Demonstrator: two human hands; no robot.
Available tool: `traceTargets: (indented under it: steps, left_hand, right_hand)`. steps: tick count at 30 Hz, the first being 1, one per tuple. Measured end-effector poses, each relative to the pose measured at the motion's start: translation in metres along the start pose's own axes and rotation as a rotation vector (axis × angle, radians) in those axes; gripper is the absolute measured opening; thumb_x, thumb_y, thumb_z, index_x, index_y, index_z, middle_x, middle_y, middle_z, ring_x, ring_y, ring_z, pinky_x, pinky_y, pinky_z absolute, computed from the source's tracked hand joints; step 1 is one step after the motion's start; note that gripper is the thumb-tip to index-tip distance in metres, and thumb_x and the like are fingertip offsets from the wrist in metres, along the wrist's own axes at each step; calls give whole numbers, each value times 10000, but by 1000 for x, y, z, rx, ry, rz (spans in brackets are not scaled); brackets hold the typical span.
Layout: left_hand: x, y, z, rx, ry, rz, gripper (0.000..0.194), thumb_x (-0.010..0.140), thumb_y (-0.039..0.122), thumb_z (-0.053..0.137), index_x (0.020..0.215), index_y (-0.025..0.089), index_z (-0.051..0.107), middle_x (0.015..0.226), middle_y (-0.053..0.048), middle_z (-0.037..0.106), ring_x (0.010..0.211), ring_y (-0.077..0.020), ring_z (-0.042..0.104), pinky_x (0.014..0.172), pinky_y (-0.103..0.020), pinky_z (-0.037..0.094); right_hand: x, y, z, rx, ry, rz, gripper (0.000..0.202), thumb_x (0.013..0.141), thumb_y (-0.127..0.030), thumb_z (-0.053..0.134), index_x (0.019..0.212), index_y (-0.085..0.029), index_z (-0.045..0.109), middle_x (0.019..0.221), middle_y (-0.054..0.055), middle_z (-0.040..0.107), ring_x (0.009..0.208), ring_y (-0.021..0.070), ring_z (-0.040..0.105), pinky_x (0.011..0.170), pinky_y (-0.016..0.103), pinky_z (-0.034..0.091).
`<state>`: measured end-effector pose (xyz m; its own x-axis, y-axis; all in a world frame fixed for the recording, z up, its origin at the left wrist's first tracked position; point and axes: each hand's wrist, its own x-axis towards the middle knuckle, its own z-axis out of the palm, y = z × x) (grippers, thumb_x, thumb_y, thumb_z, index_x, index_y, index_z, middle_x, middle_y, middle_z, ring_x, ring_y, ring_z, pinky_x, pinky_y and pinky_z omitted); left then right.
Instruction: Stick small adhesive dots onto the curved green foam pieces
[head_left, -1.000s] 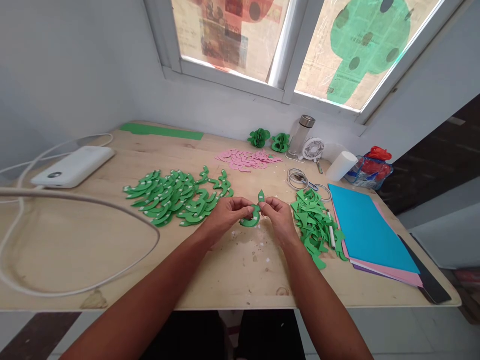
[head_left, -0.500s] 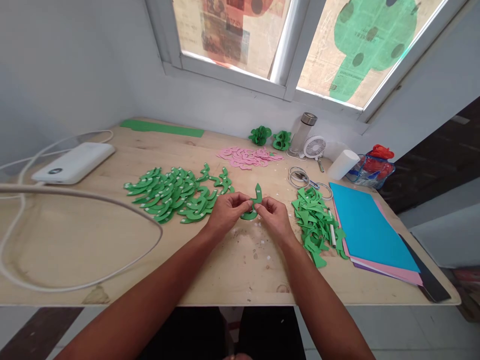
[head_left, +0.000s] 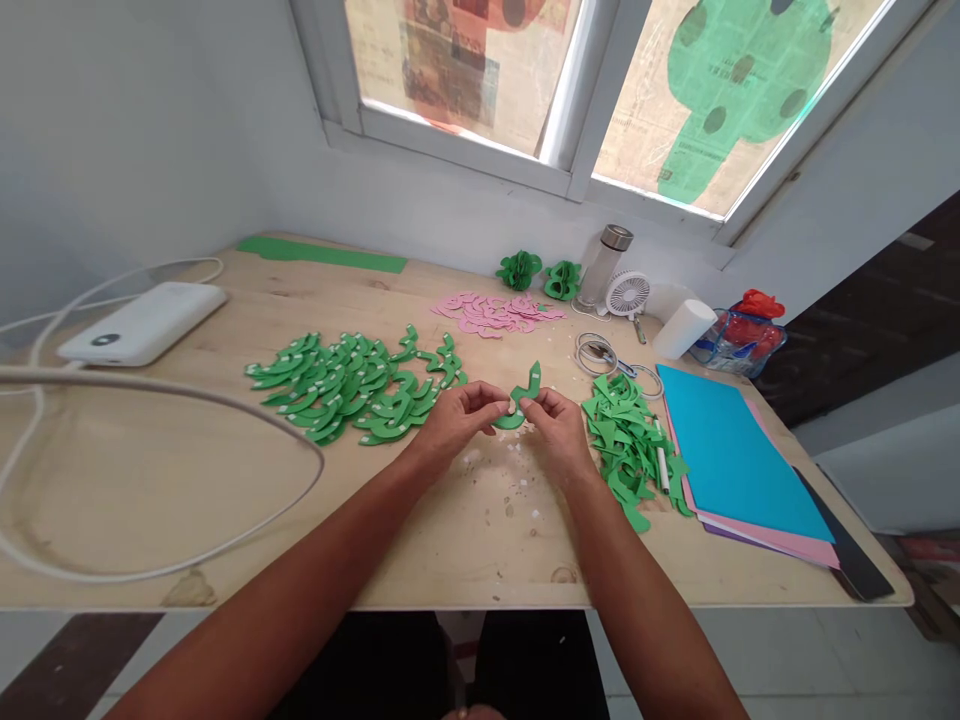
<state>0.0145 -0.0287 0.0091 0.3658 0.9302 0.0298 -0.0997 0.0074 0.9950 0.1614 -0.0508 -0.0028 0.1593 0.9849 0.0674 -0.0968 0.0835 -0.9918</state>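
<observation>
Between my two hands is a curved green paper cutout [head_left: 511, 421], its pointed end standing up and a small white patch near that tip. My right hand [head_left: 559, 430] pinches it on the right side between thumb and fingers. The closed fingers of my left hand [head_left: 456, 422] meet its left edge, where a tiny pale bit shows at the thumb tip. To the left lies a heap of similar green cutouts [head_left: 330, 385], many with white patches. A pile of green paper scraps [head_left: 626, 440] is near my right hand, with a white pen [head_left: 663, 468] on it.
Pink cutouts [head_left: 491, 313], two green paper ornaments [head_left: 519, 270], a glass bottle [head_left: 600, 268] and a small fan [head_left: 627, 293] stand toward the wall. Scissors [head_left: 619, 366] lie right of centre. Blue paper sheets [head_left: 739, 450] are stacked right; a white power bank [head_left: 142, 322] with cables is left.
The green cutout has turned and shifted slightly right, its pointed tip now leaning right. Both hands stay close together around it.
</observation>
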Motion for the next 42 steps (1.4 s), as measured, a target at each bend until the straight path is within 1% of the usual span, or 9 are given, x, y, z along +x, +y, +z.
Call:
traceTargets:
  steps: [2,5,9,13,17,23,27,34,42]
  left_hand:
    - [0,0,0,52,-16,62,264,660,340,708,843,163,638,826,-39,658,753,-162,608,639,-262,484]
    - [-1,0,0,166,-89,150,258,666,283,704,881,168,621,892,-40,646,803,-161,601,683,-265,486]
    - [-1,0,-1,234,-131,214,206,703,272,665,876,176,607,902,-34,631,802,-157,589,699,-270,482]
    - [-1,-1,-1,169,-142,199,216,714,290,660,881,167,599,917,-50,629,861,-176,589,745,-290,477]
    - [0,-3,0,82,-148,166,254,695,285,687,900,163,598,963,-64,627,938,-194,583,772,-293,474]
    - [0,-4,-1,48,-156,156,233,703,286,690,888,165,617,953,-61,643,928,-188,591,796,-298,471]
    - [0,-3,-2,0,-182,150,261,704,294,689,928,169,642,997,-73,657,952,-199,593,803,-304,475]
    - [-2,0,-4,11,-164,109,312,713,293,689,1007,191,682,1041,-76,684,862,-189,624,705,-276,499]
    - [-3,2,-5,41,-146,97,352,709,276,668,1054,206,684,1039,-76,694,841,-196,620,698,-300,517]
  right_hand:
    - [0,-1,0,-4,46,-5,203,654,-363,677,638,-176,601,574,-48,524,553,96,430,565,236,316]
    - [1,-1,0,30,92,10,215,644,-357,686,600,-175,581,541,-56,491,533,89,398,549,234,296]
    - [1,2,-1,172,92,75,200,621,-334,718,615,-175,597,556,-51,502,536,86,396,556,232,306]
    - [3,5,-2,267,65,119,186,612,-314,735,647,-176,616,566,-48,513,540,83,400,556,228,310]
    - [3,6,-2,277,68,127,192,603,-319,739,654,-180,618,563,-47,521,534,86,410,547,230,311]
    - [3,5,-1,329,73,152,195,584,-304,752,670,-185,623,586,-37,545,545,91,440,536,225,329]
    - [3,3,-1,408,64,219,200,578,-287,756,688,-192,619,638,-21,592,566,100,486,534,225,359]
    - [1,1,-2,495,33,286,190,594,-271,758,684,-188,613,657,-15,624,576,98,525,533,216,402]
    - [2,1,-2,512,45,287,178,592,-262,756,686,-185,626,651,-15,631,571,99,534,532,218,409]
